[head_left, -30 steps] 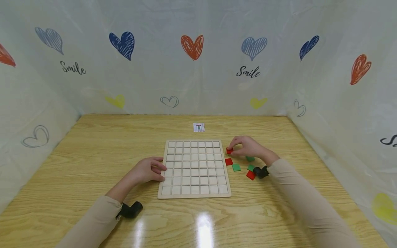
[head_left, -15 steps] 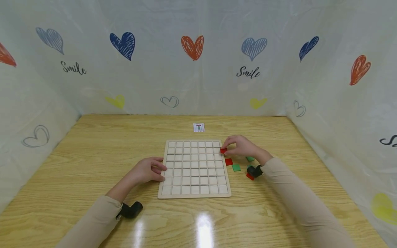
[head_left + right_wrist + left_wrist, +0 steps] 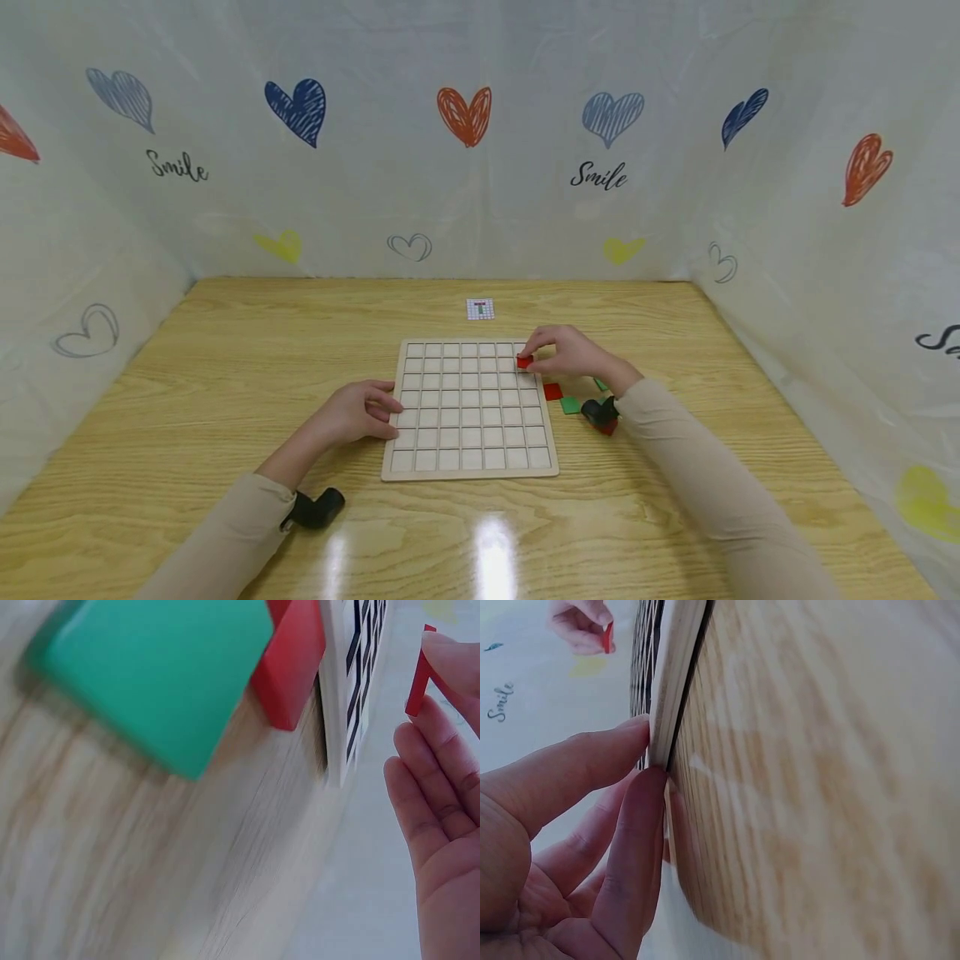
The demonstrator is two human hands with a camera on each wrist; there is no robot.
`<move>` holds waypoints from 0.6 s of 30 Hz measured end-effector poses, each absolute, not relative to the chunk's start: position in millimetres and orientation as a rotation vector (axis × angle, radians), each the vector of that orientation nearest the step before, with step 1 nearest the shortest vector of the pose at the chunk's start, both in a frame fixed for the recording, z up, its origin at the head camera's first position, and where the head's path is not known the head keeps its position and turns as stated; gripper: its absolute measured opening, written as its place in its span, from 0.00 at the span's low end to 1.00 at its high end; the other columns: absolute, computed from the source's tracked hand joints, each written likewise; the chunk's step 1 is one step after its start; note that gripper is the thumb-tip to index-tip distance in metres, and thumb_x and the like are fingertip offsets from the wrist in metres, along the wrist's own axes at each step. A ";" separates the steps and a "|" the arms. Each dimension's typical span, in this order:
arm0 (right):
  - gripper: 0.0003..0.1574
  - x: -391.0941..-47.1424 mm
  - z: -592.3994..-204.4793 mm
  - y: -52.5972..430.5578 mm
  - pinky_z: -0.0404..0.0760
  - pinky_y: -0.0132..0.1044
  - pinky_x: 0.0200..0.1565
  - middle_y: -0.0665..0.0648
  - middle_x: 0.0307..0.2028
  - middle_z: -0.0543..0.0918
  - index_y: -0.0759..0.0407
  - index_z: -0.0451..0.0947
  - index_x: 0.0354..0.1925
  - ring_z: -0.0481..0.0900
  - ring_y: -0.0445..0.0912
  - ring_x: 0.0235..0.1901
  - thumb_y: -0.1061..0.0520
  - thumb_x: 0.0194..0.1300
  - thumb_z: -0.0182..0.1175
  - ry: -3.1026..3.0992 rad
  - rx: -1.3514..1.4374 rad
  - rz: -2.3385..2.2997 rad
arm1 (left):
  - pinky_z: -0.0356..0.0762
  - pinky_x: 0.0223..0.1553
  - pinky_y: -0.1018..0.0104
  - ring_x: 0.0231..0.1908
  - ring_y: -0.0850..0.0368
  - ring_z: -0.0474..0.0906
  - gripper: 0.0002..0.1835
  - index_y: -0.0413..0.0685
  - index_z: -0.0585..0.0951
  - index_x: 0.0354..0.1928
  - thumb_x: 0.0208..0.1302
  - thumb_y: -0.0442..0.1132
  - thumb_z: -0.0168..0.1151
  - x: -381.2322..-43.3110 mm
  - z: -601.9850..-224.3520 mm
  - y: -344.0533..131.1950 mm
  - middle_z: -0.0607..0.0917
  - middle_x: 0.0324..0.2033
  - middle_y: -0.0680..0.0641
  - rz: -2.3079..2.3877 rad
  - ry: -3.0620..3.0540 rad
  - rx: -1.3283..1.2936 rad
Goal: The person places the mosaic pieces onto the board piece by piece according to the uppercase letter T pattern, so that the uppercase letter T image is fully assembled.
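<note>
My right hand (image 3: pixel 573 352) pinches a red square tile (image 3: pixel 524 362) between thumb and fingertips over the upper right cells of a pale wooden grid board (image 3: pixel 471 476). The right wrist view shows the tile (image 3: pixel 421 671) edge-on and raised above the board. At the board's left edge, my left hand (image 3: pixel 352 412) grips the rim. In the left wrist view its thumb lies on the top and a finger presses the board's side (image 3: pixel 676 682). Beside the board's right edge lie another red tile (image 3: pixel 552 392) and a green tile (image 3: pixel 571 406).
More tiles, a green one (image 3: pixel 601 384) and a red one (image 3: pixel 609 427), lie partly hidden under the right wrist and its black camera (image 3: pixel 598 412). Behind the board lies a small printed grid card (image 3: pixel 481 309). A white curtain with hearts (image 3: pixel 465 192) borders the wooden table.
My right hand has carried the red tile leftward, from beside the board to over its upper right cells. The left hand has stayed at the board's left edge.
</note>
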State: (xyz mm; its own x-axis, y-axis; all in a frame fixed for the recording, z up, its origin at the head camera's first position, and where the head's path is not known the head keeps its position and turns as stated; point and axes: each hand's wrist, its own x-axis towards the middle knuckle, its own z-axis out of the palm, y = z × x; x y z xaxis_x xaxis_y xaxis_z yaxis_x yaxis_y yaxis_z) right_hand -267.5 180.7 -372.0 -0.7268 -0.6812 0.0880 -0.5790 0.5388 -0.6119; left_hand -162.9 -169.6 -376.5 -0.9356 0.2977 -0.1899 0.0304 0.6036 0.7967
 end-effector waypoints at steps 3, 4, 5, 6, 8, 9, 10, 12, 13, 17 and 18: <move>0.11 -268.2 -371.2 176.8 0.73 0.45 0.49 0.50 0.40 0.80 0.58 0.84 0.40 0.75 0.47 0.44 0.61 0.57 0.66 2.609 -1.068 -0.936 | 0.78 0.40 0.62 0.42 0.49 0.78 0.16 0.34 0.82 0.40 0.47 0.30 0.72 -162.9 -376.5 -169.3 0.66 0.62 0.33 1.243 2.532 0.262; 0.11 -268.6 -371.0 175.3 0.73 0.45 0.49 0.50 0.40 0.80 0.58 0.84 0.40 0.75 0.47 0.44 0.61 0.57 0.66 2.607 -1.068 -0.935 | 0.78 0.40 0.62 0.42 0.49 0.78 0.16 0.34 0.82 0.40 0.47 0.30 0.73 -162.9 -376.5 -169.4 0.66 0.62 0.33 1.241 2.533 0.261; 0.11 -269.1 -370.9 173.7 0.74 0.45 0.49 0.50 0.40 0.80 0.58 0.84 0.41 0.75 0.47 0.44 0.61 0.57 0.66 2.606 -1.074 -0.932 | 0.78 0.40 0.62 0.42 0.49 0.78 0.16 0.34 0.82 0.41 0.47 0.31 0.73 -162.9 -376.3 -169.5 0.66 0.62 0.33 1.239 2.533 0.262; 0.11 -269.5 -370.8 172.0 0.74 0.46 0.49 0.50 0.40 0.80 0.58 0.84 0.41 0.75 0.47 0.44 0.61 0.57 0.66 2.603 -1.082 -0.933 | 0.78 0.40 0.62 0.42 0.49 0.78 0.16 0.34 0.82 0.41 0.47 0.31 0.73 -162.8 -376.2 -169.6 0.65 0.62 0.33 1.237 2.533 0.262; 0.11 -270.2 -370.2 168.4 0.73 0.47 0.50 0.50 0.40 0.80 0.58 0.84 0.41 0.75 0.47 0.44 0.61 0.56 0.66 2.592 -1.104 -0.941 | 0.78 0.40 0.62 0.42 0.49 0.78 0.17 0.34 0.82 0.41 0.47 0.31 0.73 -162.8 -376.2 -169.9 0.65 0.62 0.33 1.239 2.531 0.263; 0.11 -270.5 -369.9 166.7 0.73 0.47 0.50 0.51 0.40 0.81 0.59 0.84 0.41 0.75 0.47 0.44 0.61 0.56 0.66 2.586 -1.116 -0.946 | 0.78 0.40 0.62 0.42 0.49 0.78 0.17 0.34 0.82 0.41 0.47 0.31 0.73 -162.7 -376.3 -170.1 0.65 0.63 0.33 1.242 2.529 0.262; 0.11 -270.8 -369.5 165.0 0.73 0.48 0.50 0.51 0.40 0.81 0.59 0.84 0.41 0.75 0.48 0.44 0.61 0.56 0.67 2.582 -1.125 -0.952 | 0.78 0.40 0.62 0.42 0.49 0.78 0.17 0.34 0.82 0.41 0.47 0.31 0.73 -162.7 -376.4 -170.3 0.65 0.63 0.33 1.244 2.526 0.263; 0.11 -271.5 -368.9 161.8 0.73 0.48 0.50 0.51 0.39 0.81 0.59 0.84 0.40 0.75 0.48 0.44 0.61 0.56 0.67 2.571 -1.132 -0.962 | 0.78 0.40 0.62 0.43 0.49 0.78 0.17 0.34 0.82 0.41 0.47 0.31 0.72 -162.7 -376.7 -170.5 0.65 0.63 0.33 1.250 2.522 0.265; 0.11 -271.9 -368.9 160.3 0.73 0.48 0.50 0.51 0.39 0.81 0.59 0.84 0.40 0.75 0.48 0.44 0.61 0.56 0.67 2.566 -1.128 -0.967 | 0.78 0.40 0.62 0.43 0.49 0.78 0.17 0.34 0.82 0.41 0.47 0.31 0.72 -162.7 -376.9 -170.5 0.65 0.63 0.33 1.255 2.519 0.266; 0.11 -274.6 -369.9 154.5 0.74 0.46 0.49 0.51 0.39 0.81 0.59 0.84 0.40 0.76 0.47 0.43 0.62 0.56 0.67 2.550 -1.129 -0.971 | 0.78 0.40 0.62 0.43 0.48 0.78 0.17 0.34 0.82 0.41 0.47 0.31 0.73 -163.4 -377.8 -170.6 0.65 0.63 0.33 1.261 2.515 0.267; 0.11 -275.2 -370.2 152.9 0.74 0.45 0.49 0.51 0.39 0.81 0.59 0.84 0.40 0.76 0.47 0.43 0.62 0.56 0.67 2.548 -1.135 -0.973 | 0.78 0.40 0.62 0.43 0.48 0.78 0.17 0.34 0.82 0.41 0.47 0.31 0.73 -163.7 -378.1 -170.7 0.65 0.63 0.33 1.259 2.516 0.265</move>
State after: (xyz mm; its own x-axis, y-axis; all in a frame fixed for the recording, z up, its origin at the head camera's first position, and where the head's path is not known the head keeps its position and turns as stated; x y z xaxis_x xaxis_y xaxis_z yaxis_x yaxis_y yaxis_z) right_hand -275.2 152.9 -370.2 -0.6900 -0.7182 0.0899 -0.5955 0.4926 -0.6346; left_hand -163.7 -170.7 -378.1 -0.9334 0.3011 -0.1953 0.0242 0.5957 0.8029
